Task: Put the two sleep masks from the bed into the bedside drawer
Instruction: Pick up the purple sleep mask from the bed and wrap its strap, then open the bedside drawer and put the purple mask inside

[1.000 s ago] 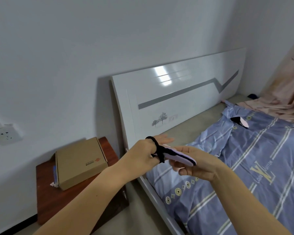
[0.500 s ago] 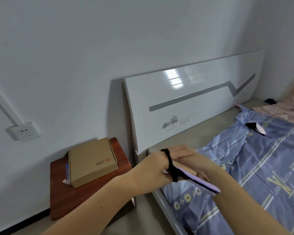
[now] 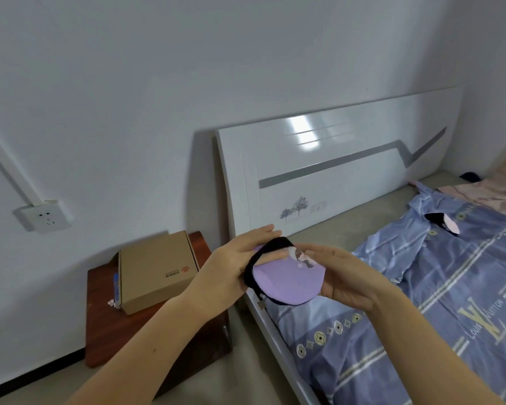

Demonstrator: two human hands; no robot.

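Note:
A purple sleep mask with a black edge and black strap is held between both hands, above the bed's left rail. My left hand has the black strap looped around its fingers. My right hand supports the mask from the right side, fingers around its edge. A second sleep mask, black with a pink face, lies on the blue striped bedcover far to the right. The red-brown bedside cabinet stands left of the bed; its drawer front is not visible.
A cardboard box lies on top of the cabinet. The white headboard leans at the wall. A wall socket is at the left. A pink cloth lies at the bed's far right.
The purple mask has turned from edge-on to face-up between my hands, with the strap sliding off my left wrist to my fingers. The view has shifted left and down toward the cabinet.

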